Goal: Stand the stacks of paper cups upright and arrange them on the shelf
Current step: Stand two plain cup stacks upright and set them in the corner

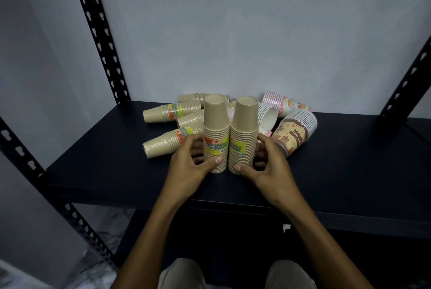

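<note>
Two upright kraft stacks, one in each hand's gripping fingers; several others toppled behind.

Toppled cup stacks are crowding shelf centre-back; both upright stacks are blocking access there; left, right, front edges are lying open.

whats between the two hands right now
Two upright kraft cup stacks, side by side: the left hand grips the left stack, the right hand grips the right stack. Seen in the head view.
</note>
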A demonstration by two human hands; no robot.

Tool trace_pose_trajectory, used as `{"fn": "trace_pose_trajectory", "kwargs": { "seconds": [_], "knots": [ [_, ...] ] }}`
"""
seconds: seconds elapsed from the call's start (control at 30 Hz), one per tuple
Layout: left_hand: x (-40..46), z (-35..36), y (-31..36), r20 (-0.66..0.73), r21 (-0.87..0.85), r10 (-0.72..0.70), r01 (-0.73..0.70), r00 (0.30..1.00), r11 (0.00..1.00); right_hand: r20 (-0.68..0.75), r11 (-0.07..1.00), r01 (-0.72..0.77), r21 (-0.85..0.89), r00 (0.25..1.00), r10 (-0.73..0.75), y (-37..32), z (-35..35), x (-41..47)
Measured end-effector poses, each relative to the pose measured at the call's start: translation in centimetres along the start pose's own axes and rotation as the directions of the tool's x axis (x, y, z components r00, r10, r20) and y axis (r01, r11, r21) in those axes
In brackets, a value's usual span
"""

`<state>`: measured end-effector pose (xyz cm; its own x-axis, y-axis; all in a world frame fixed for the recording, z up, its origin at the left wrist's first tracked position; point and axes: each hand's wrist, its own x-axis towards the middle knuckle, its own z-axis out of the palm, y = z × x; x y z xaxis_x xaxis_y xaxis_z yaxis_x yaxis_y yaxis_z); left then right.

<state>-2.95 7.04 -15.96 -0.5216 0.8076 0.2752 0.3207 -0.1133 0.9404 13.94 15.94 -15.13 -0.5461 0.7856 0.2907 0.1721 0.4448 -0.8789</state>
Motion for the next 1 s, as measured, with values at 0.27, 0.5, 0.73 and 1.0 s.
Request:
{"fn": "trace_pose_trajectory", "kwargs": {
  "seconds": [0.27,0.5,0.73,1.0],
  "knots": [
    [-0.2,-0.1,0.3,-0.03,0.004,0.013,-0.013,0.999,1.0,-0.011,0.998,0.003,0.063,1.0,-0.002,0.1,0.4,0.0],
    [-1.9,-2.8,0.4,-0.095,0.042,-0.013,0.017,0.995,0.999,0.103,0.993,0.012,0.119,0.994,-0.024,-0.5,2.3,0.1],
    [-4.5,-8.5,0.2,-0.209,0.117,-0.028,0.053,0.978,0.992,0.225,0.989,0.067,0.128,0.97,-0.095,-2.7,7.5,0.4],
    [-6.8,-14.7,-0.5,-0.367,0.189,-0.011,0.086,0.93,0.978,0.375,0.977,0.139,0.159,0.907,-0.19,-5.7,14.3,0.6]
  ]
}}
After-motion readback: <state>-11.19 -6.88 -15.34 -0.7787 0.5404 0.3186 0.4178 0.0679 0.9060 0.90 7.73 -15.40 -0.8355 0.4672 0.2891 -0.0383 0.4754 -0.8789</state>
